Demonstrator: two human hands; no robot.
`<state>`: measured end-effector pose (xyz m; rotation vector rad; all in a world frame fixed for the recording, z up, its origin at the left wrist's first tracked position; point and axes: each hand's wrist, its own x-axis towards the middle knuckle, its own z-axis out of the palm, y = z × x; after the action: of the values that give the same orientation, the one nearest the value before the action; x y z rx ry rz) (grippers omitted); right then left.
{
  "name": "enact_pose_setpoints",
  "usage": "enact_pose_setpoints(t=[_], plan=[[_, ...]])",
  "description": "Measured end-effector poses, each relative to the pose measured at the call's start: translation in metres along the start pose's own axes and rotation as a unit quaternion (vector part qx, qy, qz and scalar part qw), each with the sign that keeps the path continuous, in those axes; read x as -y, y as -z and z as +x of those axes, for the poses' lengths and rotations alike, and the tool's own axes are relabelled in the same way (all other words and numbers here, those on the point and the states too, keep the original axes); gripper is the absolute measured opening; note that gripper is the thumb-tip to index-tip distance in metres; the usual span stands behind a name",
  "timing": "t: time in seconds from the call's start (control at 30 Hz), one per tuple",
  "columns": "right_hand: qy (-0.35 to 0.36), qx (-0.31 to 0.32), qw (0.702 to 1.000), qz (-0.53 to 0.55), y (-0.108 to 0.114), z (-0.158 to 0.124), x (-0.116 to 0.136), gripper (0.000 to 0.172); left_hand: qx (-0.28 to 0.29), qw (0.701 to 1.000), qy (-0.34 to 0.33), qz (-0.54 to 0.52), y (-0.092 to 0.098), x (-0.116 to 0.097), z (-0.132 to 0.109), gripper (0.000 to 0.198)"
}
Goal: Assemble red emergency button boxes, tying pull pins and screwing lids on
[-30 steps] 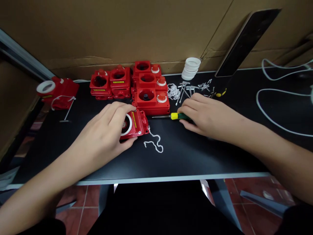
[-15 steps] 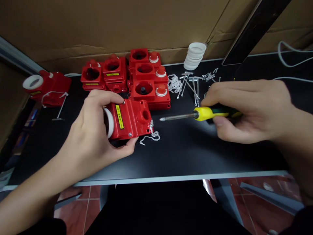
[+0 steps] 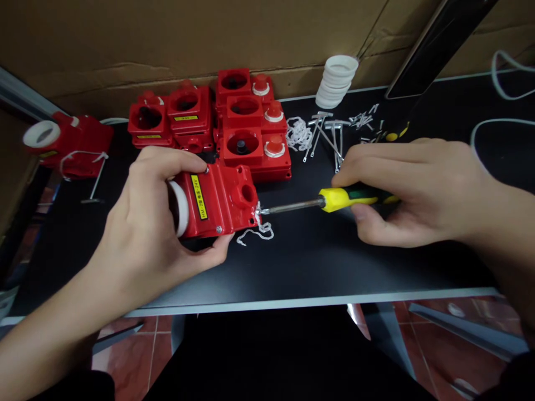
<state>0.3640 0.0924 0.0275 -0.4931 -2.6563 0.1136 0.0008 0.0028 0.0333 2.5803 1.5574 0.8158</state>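
Nearest, left hand [image 3: 146,223] and right hand [image 3: 418,189] above the worktop [image 3: 313,267].
Left hand grips a tilted red housing [image 3: 217,200]; right hand clasps a screwdriver [image 3: 334,200], its tip touching the housing's corner beside a white cord [image 3: 257,234]; more red units [image 3: 246,122] stand behind.

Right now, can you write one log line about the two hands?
left hand: holds red box | right hand: holds screwdriver | tip: at box's right edge, beside white string
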Motion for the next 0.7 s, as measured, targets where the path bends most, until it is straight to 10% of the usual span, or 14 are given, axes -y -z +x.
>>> enact_pose_setpoints(t=[0.7], plan=[[-0.074,0.020,0.997,-0.018,0.0036,0.0003,0.0026,0.016,0.004,1.000,-0.007,0.011,-0.0004,-0.0043,0.0017,0.070]])
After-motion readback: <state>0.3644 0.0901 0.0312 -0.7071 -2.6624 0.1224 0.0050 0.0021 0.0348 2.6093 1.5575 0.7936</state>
